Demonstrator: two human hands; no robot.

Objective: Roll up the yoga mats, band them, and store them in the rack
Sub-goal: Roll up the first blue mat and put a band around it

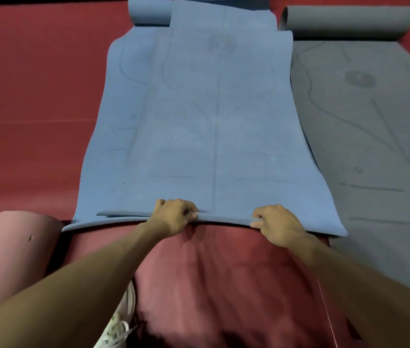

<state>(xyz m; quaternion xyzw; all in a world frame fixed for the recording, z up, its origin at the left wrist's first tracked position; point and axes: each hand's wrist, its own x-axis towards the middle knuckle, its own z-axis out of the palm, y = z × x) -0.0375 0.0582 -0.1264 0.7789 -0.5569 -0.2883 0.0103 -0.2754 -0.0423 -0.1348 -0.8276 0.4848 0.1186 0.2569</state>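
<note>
I judge the job barely begun: my left hand (175, 216) and right hand (278, 223) both pinch the near edge of the top blue mat (214, 121), lying flat on the red floor (35, 109) over another blue mat, with only its first soft foam turn started. A grey mat (364, 126) lies unrolled just beside it, a pink mat (10, 249) looks rolled, and I see no band or rack

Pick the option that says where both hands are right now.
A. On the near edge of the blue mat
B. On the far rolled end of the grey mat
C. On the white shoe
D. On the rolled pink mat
A: the left hand and the right hand each have a grip on the near edge of the blue mat, which is lifted slightly off the red floor.
</note>
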